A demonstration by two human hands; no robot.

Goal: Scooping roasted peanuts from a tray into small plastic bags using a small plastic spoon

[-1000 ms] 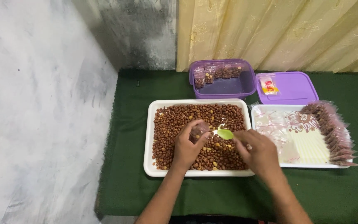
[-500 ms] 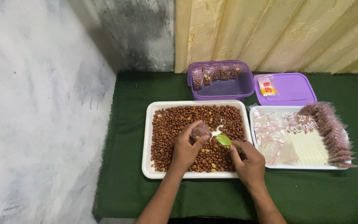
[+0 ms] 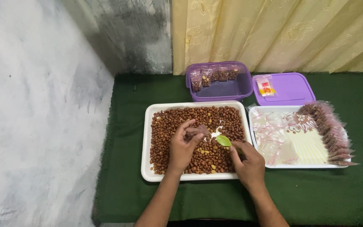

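Small bag being filled with roasted peanuts by spoon, over a white tray.

Left hand [image 3: 182, 148]: fingers pinched on a small clear bag [image 3: 199, 131], partly filled, held just above the peanuts [image 3: 171, 126]. Right hand [image 3: 248, 164]: fingers closed on a green spoon [image 3: 223, 140], its bowl beside the bag mouth. White tray [image 3: 147, 138] lies on a green cloth [image 3: 122, 185]; a second tray [image 3: 274, 166] to the right carries empty bags and a row of packed ones [image 3: 330, 130]. Behind: purple box [image 3: 221, 90] with some packs, purple lid [image 3: 290, 90]. Step judged: filling. Tipping the spoon calls for an open, steady bag mouth.
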